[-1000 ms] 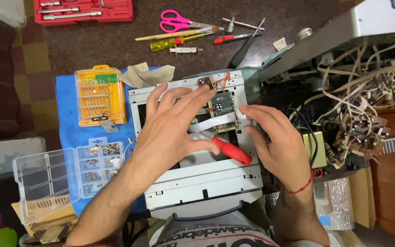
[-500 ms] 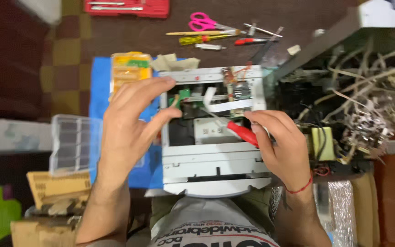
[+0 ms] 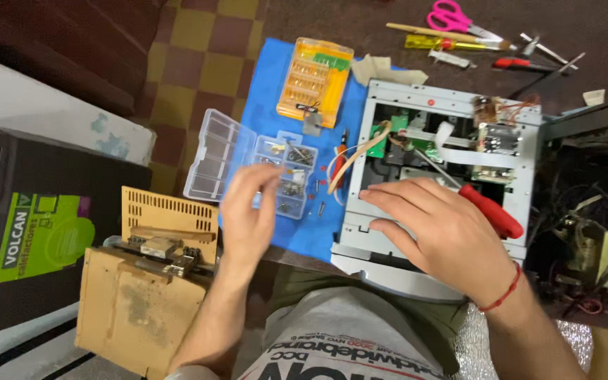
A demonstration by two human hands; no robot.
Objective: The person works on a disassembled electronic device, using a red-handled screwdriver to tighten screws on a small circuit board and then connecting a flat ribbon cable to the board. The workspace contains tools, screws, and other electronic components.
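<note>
Screwdriver [image 3: 483, 210] with the red handle lies across the open grey metal chassis [image 3: 529, 176], its thin shaft pointing toward ten o'clock into the circuit boards; the right hand [image 3: 445, 236] rests over the handle with its fingers spread flat on the chassis, so whether its grip is really clenched on the tool I cannot tell. At nine o'clock from the chassis, the left hand [image 3: 251, 211] hovers over the clear plastic parts box [image 3: 248, 158], fingertips pinched together at a compartment of small screws; what they pinch is too small to make out. The box sits with its lid open on a blue mat [image 3: 318, 232]. At twelve o'clock from the box lies an orange bit case [image 3: 314, 81]. Far across the desk, at one o'clock, are pink scissors [image 3: 452, 15]. At seven o'clock from the left hand stands a worn tan box [image 3: 142, 302].
</note>
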